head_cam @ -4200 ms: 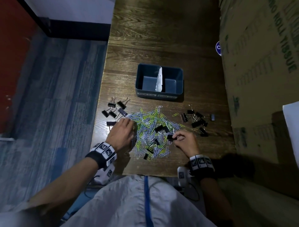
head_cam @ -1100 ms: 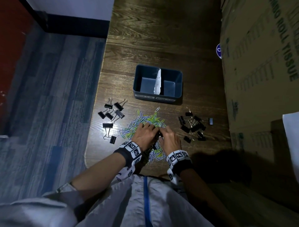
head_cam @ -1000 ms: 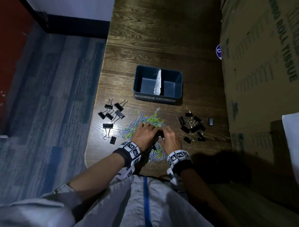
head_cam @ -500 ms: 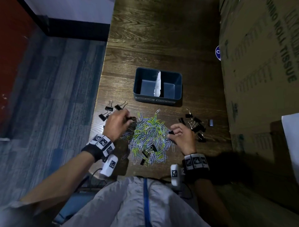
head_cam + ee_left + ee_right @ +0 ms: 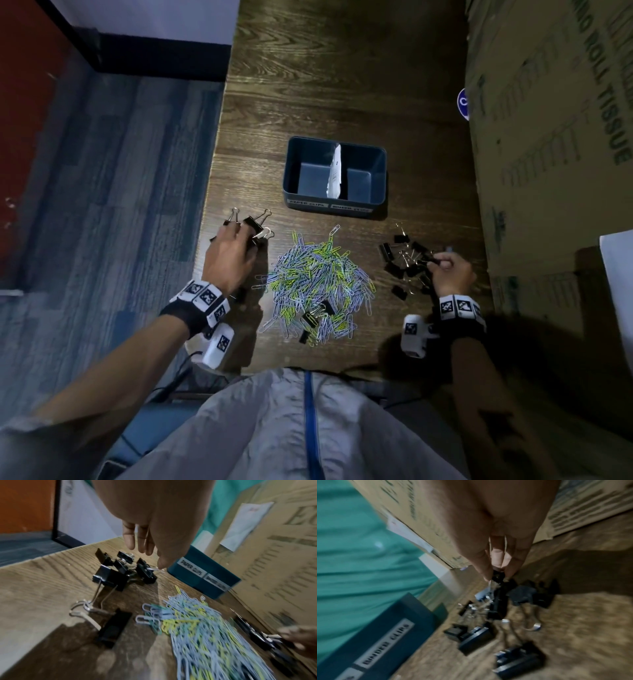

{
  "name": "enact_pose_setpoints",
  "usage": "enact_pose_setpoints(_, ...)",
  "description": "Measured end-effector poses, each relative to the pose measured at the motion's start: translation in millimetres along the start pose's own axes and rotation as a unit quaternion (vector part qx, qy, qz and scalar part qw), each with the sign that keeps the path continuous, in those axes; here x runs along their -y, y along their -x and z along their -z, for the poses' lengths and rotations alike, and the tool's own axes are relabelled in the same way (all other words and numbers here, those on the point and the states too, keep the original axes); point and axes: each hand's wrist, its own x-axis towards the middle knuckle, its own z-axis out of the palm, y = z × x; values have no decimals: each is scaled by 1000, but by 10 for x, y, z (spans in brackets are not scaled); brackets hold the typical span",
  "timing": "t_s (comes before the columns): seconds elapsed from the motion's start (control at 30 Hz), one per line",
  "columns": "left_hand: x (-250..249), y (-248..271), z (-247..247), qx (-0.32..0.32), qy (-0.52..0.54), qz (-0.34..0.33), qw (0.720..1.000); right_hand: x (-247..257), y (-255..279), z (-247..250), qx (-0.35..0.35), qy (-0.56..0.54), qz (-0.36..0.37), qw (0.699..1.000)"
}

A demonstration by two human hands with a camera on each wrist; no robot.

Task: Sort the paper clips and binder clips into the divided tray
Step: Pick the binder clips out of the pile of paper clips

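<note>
A dark blue divided tray (image 5: 378,178) stands mid-table, both compartments bare, with a white paper divider (image 5: 335,171). In front of it lies a pile of blue and green paper clips (image 5: 315,281) with a few black binder clips (image 5: 320,310) mixed in. My left hand (image 5: 239,236) hovers with straight, spread fingers over the left group of binder clips (image 5: 255,221); it (image 5: 145,555) holds nothing. My right hand (image 5: 436,260) is over the right group of binder clips (image 5: 400,260). In the right wrist view its fingers (image 5: 497,574) pinch one black binder clip (image 5: 498,578).
A tall cardboard box (image 5: 548,137) walls the table's right side, close to my right hand. The table's left edge (image 5: 209,240) drops to carpeted floor just beyond the left clips. The tray's front labels (image 5: 385,642) read paper clips and binder clips.
Both hands left the middle of the pile and moved apart, the left to the left binder clips, the right to the right group with a binder clip pinched.
</note>
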Motion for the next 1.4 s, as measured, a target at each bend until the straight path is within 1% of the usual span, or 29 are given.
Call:
enact_pose_setpoints(0.1, -173, 249, -48, 3, -32, -93, 995, -107, 18, -13, 8, 24, 19, 1000)
enact_pose_setpoints(0.17, -274, 448, -102, 30, -46, -142, 988, -154, 97, -8, 1, 61, 38, 997)
enact_pose_setpoints(0.23, -322, 624, -173, 74, -50, -184, 979, -181, 228, 20, -35, 115, 78, 990)
enact_pose_setpoints(0.27, -329, 694, -208, 95, -54, -205, 973, -190, 314, 36, -60, 125, 106, 985)
enact_pose_setpoints(0.33, -359, 800, -245, 128, -54, -247, 959, -215, 487, 44, -99, 104, 141, 980)
enact_pose_setpoints(0.37, -391, 842, -245, 135, -45, -269, 953, -214, 561, 41, -98, 90, 143, 981)
enact_pose_setpoints(0.43, -478, 930, -257, 135, -18, -316, 939, -251, 695, -17, -63, 98, 165, 979)
enact_pose_setpoints(0.5, -581, 1008, -281, 146, -17, -341, 928, -323, 802, -143, -15, 128, 231, 964)
enact_pose_setpoints(0.57, -634, 1059, -357, 164, -46, -327, 930, -386, 914, -319, 18, 169, 292, 941)
enact_pose_setpoints(0.63, -663, 1077, -445, 185, -73, -297, 934, -348, 1059, -465, 60, 184, 312, 930)
enact_pose_setpoints(0.7, -694, 1071, -517, 209, -92, -273, 935, -281, 1187, -587, 118, 180, 345, 914)
enact_pose_setpoints(0.77, -714, 1051, -580, 217, -102, -256, 937, -223, 1276, -695, 189, 186, 357, 896)
enact_pose_setpoints(0.83, -740, 1036, -626, 216, -106, -245, 939, -165, 1341, -780, 244, 211, 370, 871)
enact_pose_setpoints(0.9, -776, 1028, -626, 213, -106, -233, 943, -125, 1399, -842, 272, 242, 387, 847)
enact_pose_setpoints(0.97, -805, 1022, -611, 215, -109, -226, 944, -94, 1436, -879, 276, 260, 397, 836)
enact_pose_setpoints(1.03, -825, 1015, -574, 217, -108, -219, 945, -69, 1446, -907, 275, 259, 389, 840)
enact_pose_setpoints(1.17, -758, 1004, -516, 210, -99, -189, 954, -28, 1454, -960, 263, 232, 353, 867)
enact_pose_setpoints(1.27, -631, 984, -420, 202, -90, -187, 957, -11, 1455, -984, 262, 218, 327, 882)
enact_pose_setpoints(1.33, -521, 927, -309, 170, -78, -177, 966, -2, 1445, -996, 260, 211, 312, 889)
enact_pose_setpoints(1.4, -417, 821, -171, 125, -60, -140, 980, 1, 1427, -1007, 256, 205, 302, 895)
